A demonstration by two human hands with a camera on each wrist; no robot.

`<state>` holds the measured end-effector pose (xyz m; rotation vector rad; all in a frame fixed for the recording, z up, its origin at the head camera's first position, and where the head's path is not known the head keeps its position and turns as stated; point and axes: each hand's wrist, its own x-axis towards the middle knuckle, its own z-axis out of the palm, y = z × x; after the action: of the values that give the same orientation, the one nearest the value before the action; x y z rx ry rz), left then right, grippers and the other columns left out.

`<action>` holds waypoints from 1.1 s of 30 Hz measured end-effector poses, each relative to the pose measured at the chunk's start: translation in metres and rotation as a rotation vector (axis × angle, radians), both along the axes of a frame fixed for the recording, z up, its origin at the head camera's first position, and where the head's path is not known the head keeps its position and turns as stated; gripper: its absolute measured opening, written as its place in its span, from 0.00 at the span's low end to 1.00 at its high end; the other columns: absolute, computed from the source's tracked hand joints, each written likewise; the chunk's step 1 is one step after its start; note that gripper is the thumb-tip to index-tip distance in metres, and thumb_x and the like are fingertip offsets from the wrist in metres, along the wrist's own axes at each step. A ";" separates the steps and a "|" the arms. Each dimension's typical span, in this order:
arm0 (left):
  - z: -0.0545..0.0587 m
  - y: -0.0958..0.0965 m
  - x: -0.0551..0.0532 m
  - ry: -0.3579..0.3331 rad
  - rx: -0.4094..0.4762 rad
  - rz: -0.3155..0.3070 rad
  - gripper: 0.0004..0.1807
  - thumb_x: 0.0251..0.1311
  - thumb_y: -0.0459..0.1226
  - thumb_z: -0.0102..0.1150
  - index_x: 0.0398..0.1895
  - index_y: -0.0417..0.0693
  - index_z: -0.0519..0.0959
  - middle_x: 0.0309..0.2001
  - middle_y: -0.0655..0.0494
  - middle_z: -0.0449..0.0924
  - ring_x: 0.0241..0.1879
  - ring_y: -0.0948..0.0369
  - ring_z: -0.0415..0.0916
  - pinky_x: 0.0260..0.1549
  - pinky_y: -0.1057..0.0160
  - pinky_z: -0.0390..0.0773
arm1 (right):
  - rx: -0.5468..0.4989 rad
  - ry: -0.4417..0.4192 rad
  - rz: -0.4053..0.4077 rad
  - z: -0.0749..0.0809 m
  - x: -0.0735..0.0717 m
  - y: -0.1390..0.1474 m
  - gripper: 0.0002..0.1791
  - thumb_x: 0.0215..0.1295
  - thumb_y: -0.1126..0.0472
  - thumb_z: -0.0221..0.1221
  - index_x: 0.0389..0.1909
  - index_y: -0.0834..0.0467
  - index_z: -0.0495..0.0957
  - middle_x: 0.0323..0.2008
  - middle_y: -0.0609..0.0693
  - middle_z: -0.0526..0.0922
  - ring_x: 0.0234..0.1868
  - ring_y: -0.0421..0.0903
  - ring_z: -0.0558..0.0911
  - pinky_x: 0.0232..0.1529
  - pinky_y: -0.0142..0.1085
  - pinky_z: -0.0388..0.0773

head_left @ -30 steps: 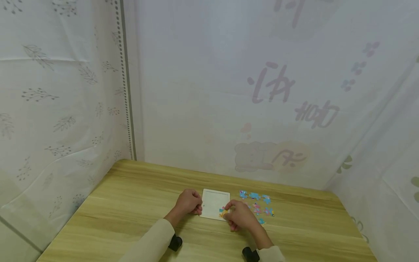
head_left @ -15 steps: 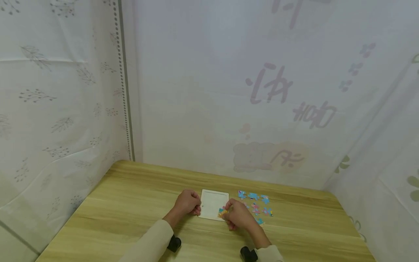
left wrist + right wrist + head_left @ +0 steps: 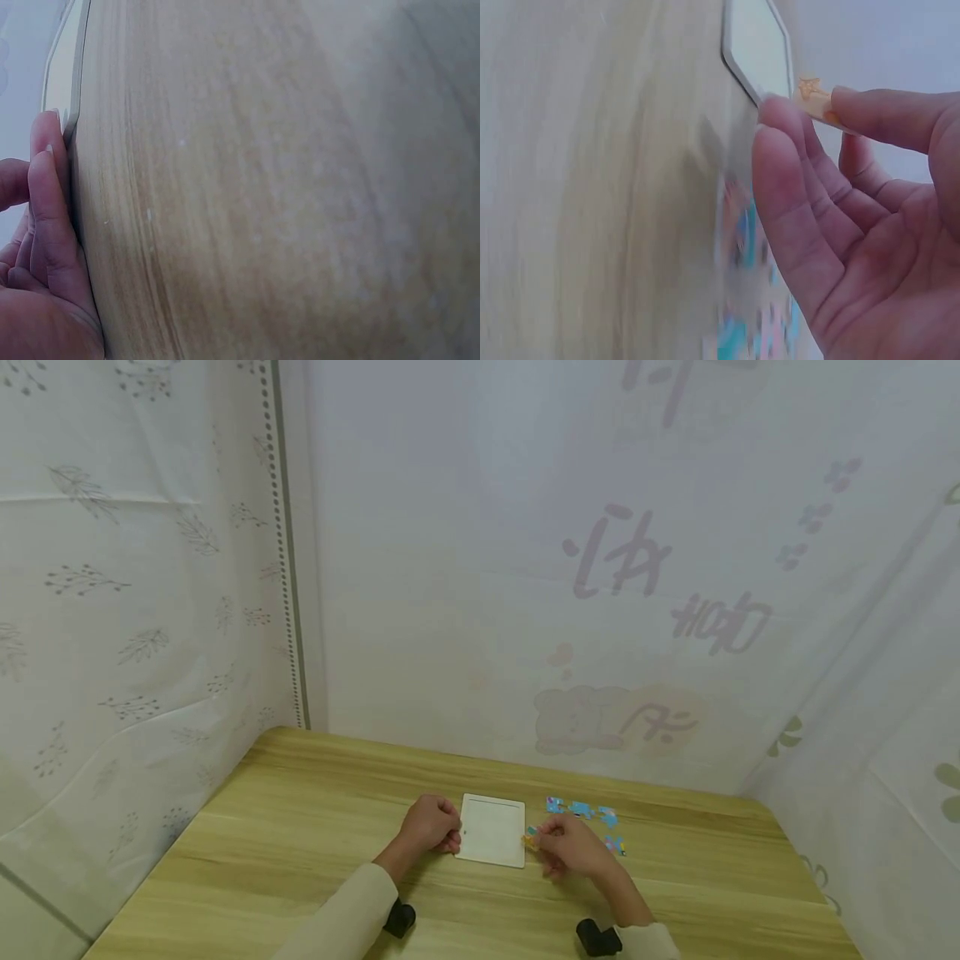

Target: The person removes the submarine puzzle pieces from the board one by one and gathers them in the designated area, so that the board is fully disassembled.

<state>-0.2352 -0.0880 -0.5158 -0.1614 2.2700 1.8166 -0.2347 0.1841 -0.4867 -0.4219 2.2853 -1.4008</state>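
Observation:
My right hand (image 3: 576,847) pinches a jigsaw piece (image 3: 811,99) between thumb and fingertips, just off the right edge of a white puzzle tray (image 3: 491,832). In the right wrist view the piece shows orange print and a pale cut edge; in the head view a bit of teal shows too. My left hand (image 3: 430,823) stays at the tray's left side. Its fingertips (image 3: 49,131) rest at the tray's corner in the left wrist view, the fingers fairly straight and the thumb apart from the tray. No piece lies in the visible tray.
Several loose jigsaw pieces (image 3: 581,810) in blue and pink lie right of the tray, some hidden behind my right hand. All of it is on a wooden table (image 3: 337,802) with patterned curtains (image 3: 450,568) behind and at both sides. Black wrist cameras (image 3: 400,917) sit under the sleeves.
My right hand has moved right with the jigsaw piece, from over the tray's lower right corner to just outside it. It now covers more of the loose pieces. The left hand holds its place.

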 end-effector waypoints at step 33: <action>0.001 0.002 0.002 0.007 -0.004 0.009 0.02 0.57 0.26 0.55 0.29 0.35 0.77 0.15 0.51 0.78 0.13 0.63 0.77 0.15 0.67 0.79 | 0.061 -0.142 -0.392 0.003 0.028 0.118 0.15 0.71 0.59 0.53 0.46 0.68 0.73 0.22 0.51 0.76 0.19 0.42 0.75 0.22 0.33 0.77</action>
<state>-0.2336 -0.0865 -0.5145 -0.1666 2.2816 1.8199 -0.2072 0.3016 -0.4840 0.1521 2.3684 -1.4770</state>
